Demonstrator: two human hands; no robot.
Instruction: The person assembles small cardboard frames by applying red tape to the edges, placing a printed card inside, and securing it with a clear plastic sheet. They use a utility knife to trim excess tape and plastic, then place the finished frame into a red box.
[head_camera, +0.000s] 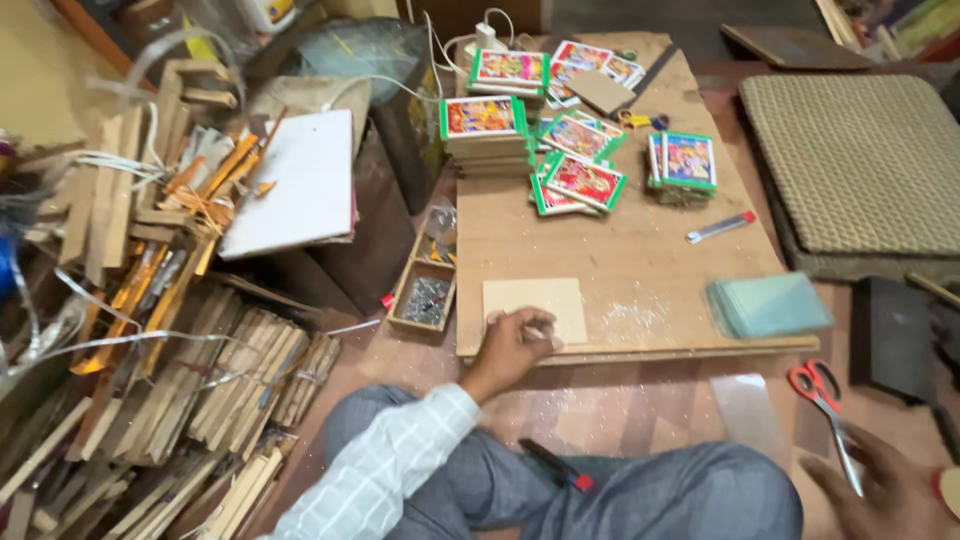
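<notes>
- Sitting cross-legged on the floor, I am facing a low wooden board (640, 260) that is serving as my bench, with everything laid out within arm's reach.
- My right hand (885, 490) is hanging blurred at the lower right corner, just beside the red-handled scissors (825, 405); I cannot tell whether it is open or closing on them.
- A red and black tool (558, 466) is lying across my lap, handy between my knees.
- My left hand (512, 345) is pressing down on the near corner of a pale card (535, 305), fingers curled and narrow, pinning it flat at the board's near edge so it is not sliding.
- A stack of greenish sheets (768, 305) is sitting at the board's right near corner, close to my right side.
- A small tray (425, 290) of nails and bits is resting just beside the board's left edge, near my left hand.
- A cutter (720, 227) is lying mid-board on the right, apart from the card.
- Stacks of bright pictures (585, 150) are piled at the far end, leaving the near half free for work.
- Wood strips (190, 370) are heaping up well to my left, off the board.
- A woven mat (860, 165) is lying to the far right.
</notes>
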